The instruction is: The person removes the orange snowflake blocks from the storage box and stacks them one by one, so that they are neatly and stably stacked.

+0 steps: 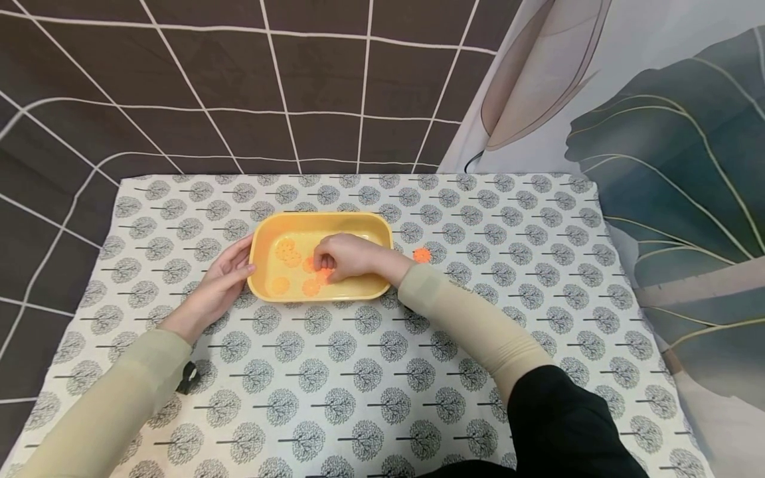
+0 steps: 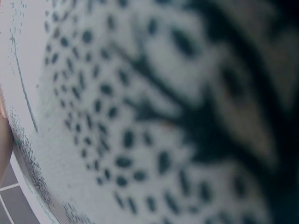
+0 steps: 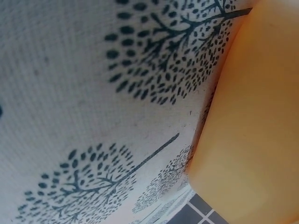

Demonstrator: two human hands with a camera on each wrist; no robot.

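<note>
A yellow rectangular plastic basin (image 1: 382,292) with rounded corners sits on the table; its outer wall (image 3: 247,121) fills the right of the right wrist view. My left hand (image 1: 224,275) holds the basin's left end, thumb at the rim and fingers against the side. Inside it lie several orange scalloped discs (image 1: 311,287), some paler ones (image 1: 288,253) toward the left. Reaching over the right end, my right hand (image 1: 346,255) has curled fingers down among the discs, with fingertips and thumb at a bright orange one (image 1: 325,275). That disc is partly hidden.
One more orange scalloped disc (image 1: 422,255) lies on the tablecloth right of the basin. A tree-print cloth (image 1: 358,398) covers the table. Behind stands a dark wall covering with white grid lines (image 1: 323,79). A small black object (image 1: 188,378) shows beside the left sleeve.
</note>
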